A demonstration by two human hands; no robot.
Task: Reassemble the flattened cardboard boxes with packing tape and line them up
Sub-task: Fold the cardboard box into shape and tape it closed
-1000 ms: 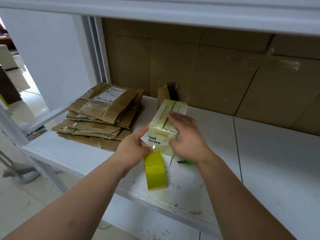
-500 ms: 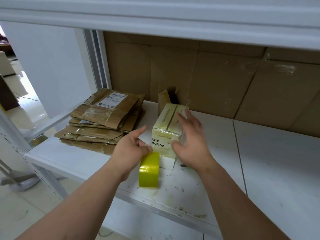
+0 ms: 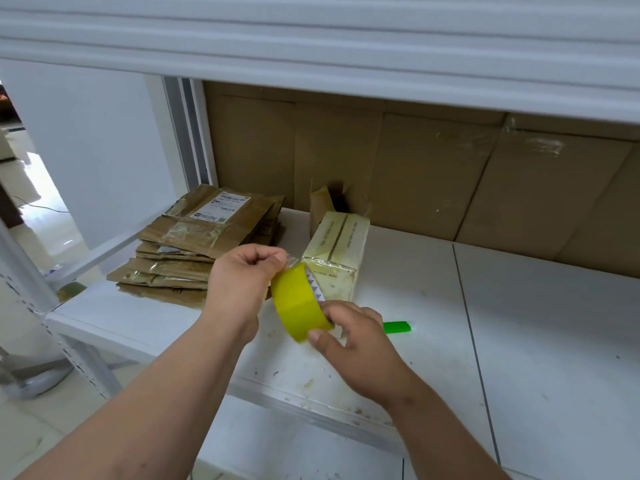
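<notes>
A yellow roll of packing tape (image 3: 298, 305) is lifted above the white shelf (image 3: 519, 341). My right hand (image 3: 353, 341) grips the roll from below. My left hand (image 3: 244, 277) pinches the loose clear end of the tape at the roll's top. Behind the roll a small pale yellow taped box (image 3: 337, 259) lies on the shelf, neither hand touching it. At the left sits a stack of flattened brown cardboard boxes (image 3: 197, 244), the top one bearing a white shipping label.
A green cutter (image 3: 396, 327) lies on the shelf just right of my right hand. An open brown cardboard box (image 3: 329, 199) stands behind the yellow box, against a wall of brown cardboard. An upper shelf (image 3: 311, 46) overhangs. The shelf's front edge runs below my hands.
My right hand left the yellow box and took the tape roll. The roll rose off the shelf, and my left hand moved to pinch the tape's end.
</notes>
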